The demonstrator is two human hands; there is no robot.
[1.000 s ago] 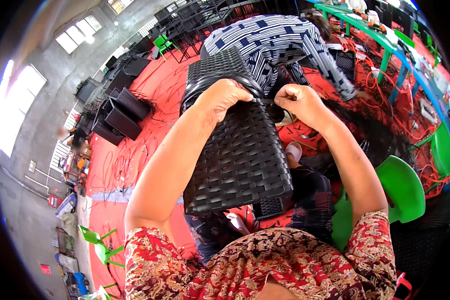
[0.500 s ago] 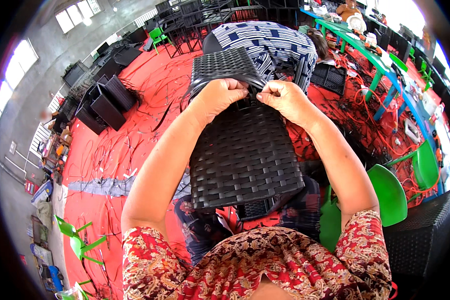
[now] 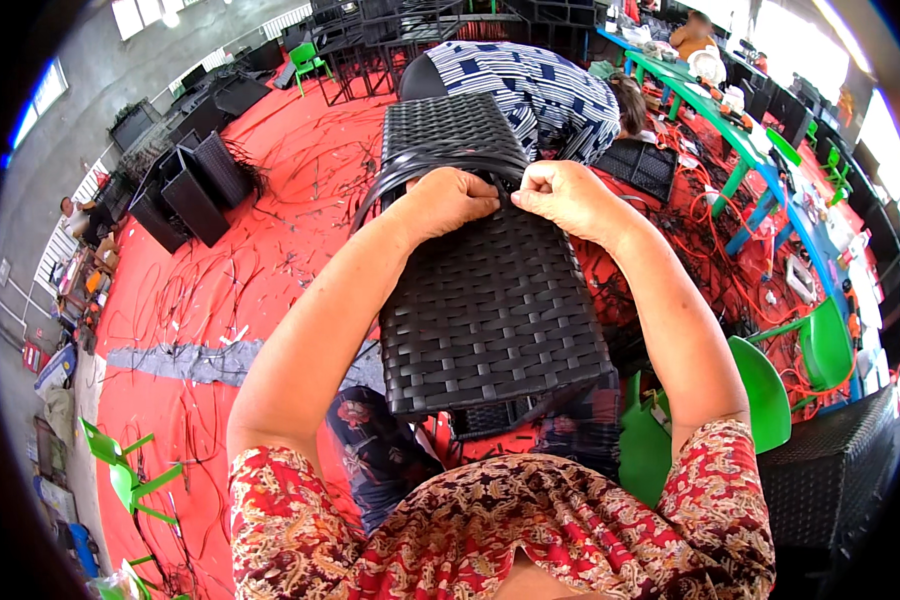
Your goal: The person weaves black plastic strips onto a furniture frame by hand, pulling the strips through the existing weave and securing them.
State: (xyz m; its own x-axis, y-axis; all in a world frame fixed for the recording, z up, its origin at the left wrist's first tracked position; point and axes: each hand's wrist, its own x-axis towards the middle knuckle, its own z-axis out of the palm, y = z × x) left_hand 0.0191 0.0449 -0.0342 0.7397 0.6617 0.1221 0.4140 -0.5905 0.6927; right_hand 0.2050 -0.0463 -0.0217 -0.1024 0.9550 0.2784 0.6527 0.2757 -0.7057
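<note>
Centrally, before the person and above the lap, is a glossy black, box-shaped piece woven from flat strips (image 3: pixel 495 320), with loose black strands (image 3: pixel 450 160) bowed across it. The bare left hand (image 3: pixel 452 200) and right hand (image 3: pixel 565 198) nearly meet beside these, arms stretched forward, thumbs and fingers pinched together; what they grip is too small to tell.

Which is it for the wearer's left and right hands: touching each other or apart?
Apart. The head view shows a narrow dark gap between the fingertips of the left hand and right hand, above the black woven piece.
</note>
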